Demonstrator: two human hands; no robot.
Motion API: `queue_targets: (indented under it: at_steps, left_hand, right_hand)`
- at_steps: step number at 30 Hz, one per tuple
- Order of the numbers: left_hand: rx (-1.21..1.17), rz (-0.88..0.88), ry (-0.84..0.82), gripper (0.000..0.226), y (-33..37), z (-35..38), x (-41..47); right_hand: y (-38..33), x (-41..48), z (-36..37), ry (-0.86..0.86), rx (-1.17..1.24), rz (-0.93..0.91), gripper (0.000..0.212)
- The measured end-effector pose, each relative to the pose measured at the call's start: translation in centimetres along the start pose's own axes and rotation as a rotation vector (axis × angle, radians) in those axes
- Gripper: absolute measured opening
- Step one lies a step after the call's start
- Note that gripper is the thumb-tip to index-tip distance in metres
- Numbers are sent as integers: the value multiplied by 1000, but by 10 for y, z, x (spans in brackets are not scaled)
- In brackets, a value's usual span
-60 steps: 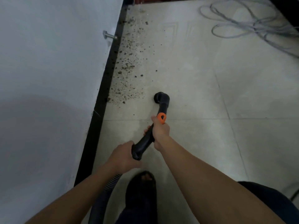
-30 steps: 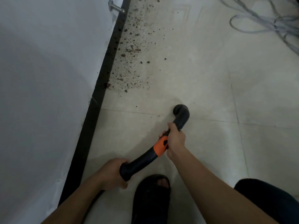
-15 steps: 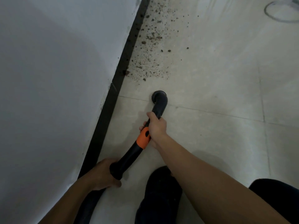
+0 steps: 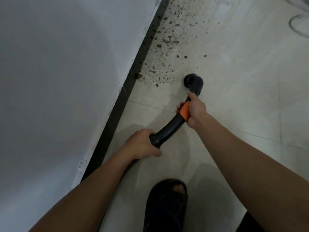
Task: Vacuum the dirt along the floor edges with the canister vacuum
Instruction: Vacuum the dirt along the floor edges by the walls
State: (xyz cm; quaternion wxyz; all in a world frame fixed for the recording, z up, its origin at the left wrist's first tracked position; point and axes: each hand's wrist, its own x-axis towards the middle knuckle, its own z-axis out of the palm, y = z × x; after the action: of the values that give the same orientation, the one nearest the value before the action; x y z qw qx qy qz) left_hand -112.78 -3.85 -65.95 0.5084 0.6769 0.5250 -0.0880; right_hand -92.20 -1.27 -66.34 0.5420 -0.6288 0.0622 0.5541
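**A:** Where is your nozzle?

**B:** Your nozzle (image 4: 194, 81) is down at the floor (image 4: 234, 101), just beside the near right fringe of the dirt (image 4: 165, 52). Whether it touches the tiles cannot be told.

**A:** And the dirt itself?

**B:** It lies in a band along the floor's left edge, against the black skirting (image 4: 132, 76) under the white wall (image 4: 66, 81). It is thick by the skirting and thins out towards the middle of the floor.

**A:** How do you hold the tube?

**B:** Your right hand (image 4: 195, 111) is curled round the tube (image 4: 168, 129) at its orange collar (image 4: 184, 112), just behind the nozzle's bend. Its thumb is laid along the tube towards the nozzle. Your left hand (image 4: 142, 144) is wrapped tight round the tube's near end, where the ribbed hose (image 4: 132, 163) joins and runs back under your forearm. The tube slants from lower left to upper right between the two hands.

**A:** Anything else down there?

**B:** Your foot in a black sandal (image 4: 165, 206) stands on the floor at the near edge, well apart from the nozzle. A loop of grey cable (image 4: 299, 29) lies at the far right corner.
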Motion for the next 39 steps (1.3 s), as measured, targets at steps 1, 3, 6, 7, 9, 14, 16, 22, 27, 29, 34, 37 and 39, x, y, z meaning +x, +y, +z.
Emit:
queue_targets:
  at_steps: [1, 3, 6, 7, 9, 14, 16, 22, 27, 29, 34, 37, 39]
  left_hand:
    - [-12, -4, 0, 43, 5, 1, 2]
    - [-24, -24, 15, 43, 8, 5, 1]
    - [-99, -39, 52, 41, 4, 9, -6]
    - [-134, -48, 58, 40, 2, 10, -9]
    - [-182, -66, 62, 35, -6, 14, -17]
    - [-217, -111, 71, 33, -38, 29, -43]
    - [-238, -135, 96, 32, -48, 30, -50]
    - [-228, -173, 177, 32, -67, 31, -62]
    - [-220, -196, 234, 39, -75, 19, -56]
    - [-227, -201, 226, 38, -74, 5, -46]
    - [-178, -183, 251, 43, -66, -22, -28]
    - [-163, -195, 281, 39, -61, -24, -22]
    - [-143, -192, 290, 37, -56, -25, -13]
  right_hand:
    - [-4, 1, 1, -7, -12, 3, 20]
    - [-7, 4, 6, -26, -56, 15, 22]
    - [-8, 3, 21, -102, -141, 33, 20]
    - [-8, 2, 26, -127, -167, 42, 19]
    - [-3, -3, 32, -162, -211, 69, 18]
    - [28, -15, 30, -226, -267, 140, 18]
    - [37, -21, 40, -239, -278, 150, 16]
    - [62, -29, 52, -256, -270, 173, 27]
    - [67, -25, 71, -269, -233, 169, 27]
    - [62, -20, 83, -269, -232, 138, 23]
    - [45, -4, 104, -278, -264, 115, 22]
    - [40, 7, 113, -277, -292, 89, 23]
    - [36, 15, 114, -267, -300, 64, 24]
